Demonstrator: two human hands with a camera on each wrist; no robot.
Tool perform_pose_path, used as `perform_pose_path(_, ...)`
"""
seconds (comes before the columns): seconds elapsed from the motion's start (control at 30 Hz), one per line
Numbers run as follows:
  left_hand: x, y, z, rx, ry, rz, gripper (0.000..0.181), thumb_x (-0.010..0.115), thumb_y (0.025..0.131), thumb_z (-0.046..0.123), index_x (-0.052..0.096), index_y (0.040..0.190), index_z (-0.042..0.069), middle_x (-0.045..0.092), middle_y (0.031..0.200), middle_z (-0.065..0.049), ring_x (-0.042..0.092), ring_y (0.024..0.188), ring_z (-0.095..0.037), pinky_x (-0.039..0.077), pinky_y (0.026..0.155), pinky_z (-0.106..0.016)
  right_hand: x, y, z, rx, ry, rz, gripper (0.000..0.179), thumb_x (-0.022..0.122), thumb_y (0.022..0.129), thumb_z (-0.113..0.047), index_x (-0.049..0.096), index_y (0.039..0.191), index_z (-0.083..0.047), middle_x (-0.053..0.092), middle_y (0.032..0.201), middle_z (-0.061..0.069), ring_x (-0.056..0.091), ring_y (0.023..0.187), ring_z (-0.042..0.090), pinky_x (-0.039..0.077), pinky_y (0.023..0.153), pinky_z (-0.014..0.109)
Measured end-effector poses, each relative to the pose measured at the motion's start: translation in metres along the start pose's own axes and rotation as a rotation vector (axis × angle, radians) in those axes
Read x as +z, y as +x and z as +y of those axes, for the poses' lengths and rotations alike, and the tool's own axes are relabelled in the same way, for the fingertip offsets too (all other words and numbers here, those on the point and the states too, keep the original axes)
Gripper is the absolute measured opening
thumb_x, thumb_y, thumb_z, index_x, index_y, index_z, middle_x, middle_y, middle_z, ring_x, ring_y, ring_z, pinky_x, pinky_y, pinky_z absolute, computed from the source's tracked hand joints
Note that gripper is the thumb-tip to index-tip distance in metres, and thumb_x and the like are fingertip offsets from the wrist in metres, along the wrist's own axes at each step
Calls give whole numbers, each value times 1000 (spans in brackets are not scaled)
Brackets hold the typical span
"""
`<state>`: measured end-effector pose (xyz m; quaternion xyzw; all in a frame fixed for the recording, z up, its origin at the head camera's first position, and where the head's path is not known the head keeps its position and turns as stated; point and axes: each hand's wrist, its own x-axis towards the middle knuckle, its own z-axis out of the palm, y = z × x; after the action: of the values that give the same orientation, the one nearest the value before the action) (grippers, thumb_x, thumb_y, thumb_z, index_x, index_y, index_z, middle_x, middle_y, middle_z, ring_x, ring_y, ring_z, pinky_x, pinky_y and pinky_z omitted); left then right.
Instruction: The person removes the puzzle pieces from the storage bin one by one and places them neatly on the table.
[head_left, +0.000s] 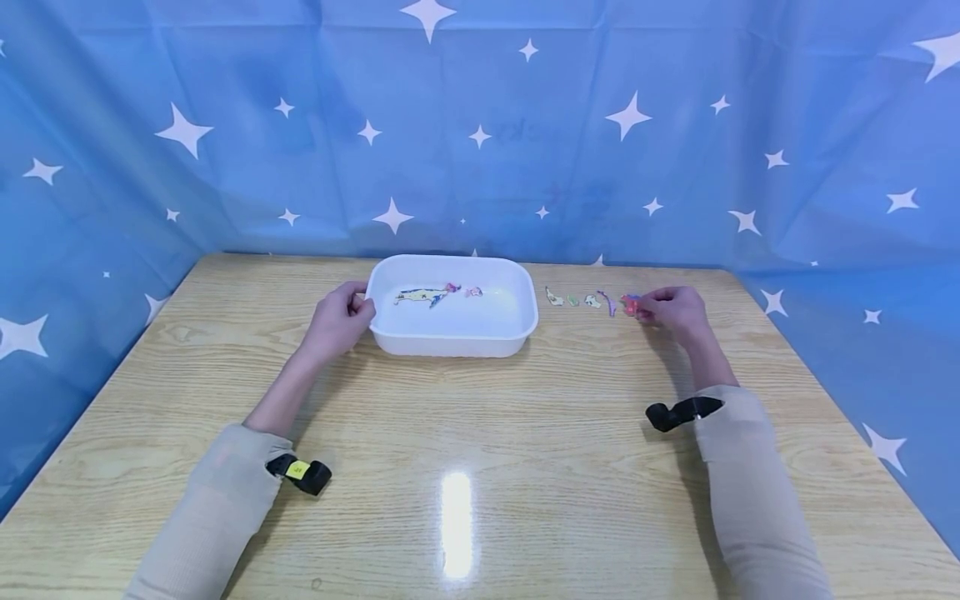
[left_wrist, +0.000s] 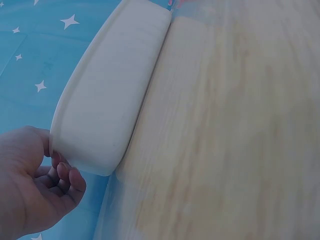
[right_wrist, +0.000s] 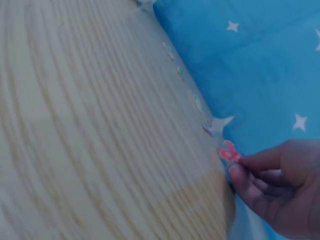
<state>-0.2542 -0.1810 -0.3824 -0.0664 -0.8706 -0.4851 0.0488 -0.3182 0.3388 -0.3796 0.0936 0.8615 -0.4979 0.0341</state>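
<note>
My left hand (head_left: 339,321) grips the left rim of a white plastic tub (head_left: 450,347), thumb and fingers pinching its edge, as the left wrist view also shows. Inside the tub lie a long yellow-and-blue flat cutout (head_left: 422,295) and small pink cutouts (head_left: 473,292). To the right of the tub, my right hand (head_left: 675,310) pinches a small red cutout (right_wrist: 230,152) between thumb and forefinger at the table surface. Beside it on the table are a purple strip-like cutout (head_left: 607,303) and several small pale and green cutouts (head_left: 553,297) in a row.
The wood-grain table (head_left: 480,417) ends at the back against a blue curtain (head_left: 480,183) with white stars. A black wrist camera (head_left: 300,472) is strapped on the left sleeve, another camera (head_left: 682,412) on the right.
</note>
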Motion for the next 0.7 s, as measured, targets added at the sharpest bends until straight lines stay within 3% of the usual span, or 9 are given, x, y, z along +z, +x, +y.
perform_pose_path(0.47, 0, 0, -1, 4, -1, 7, 41, 49, 99, 11, 54, 136, -8, 55, 88, -10, 49, 68, -17, 41, 54, -24, 2, 2, 4, -19, -81, 59, 37, 61, 100, -13, 58, 125, 14, 69, 86, 4, 66, 71, 4, 56, 69, 21)
perform_pose_path(0.7, 0, 0, -1, 6, -1, 4, 41, 49, 100, 11, 54, 136, -8, 55, 87, -10, 49, 68, -17, 41, 55, -25, 2, 2, 6, -27, -112, 64, 36, 59, 102, -15, 60, 127, 12, 70, 94, 9, 66, 72, 3, 56, 69, 21)
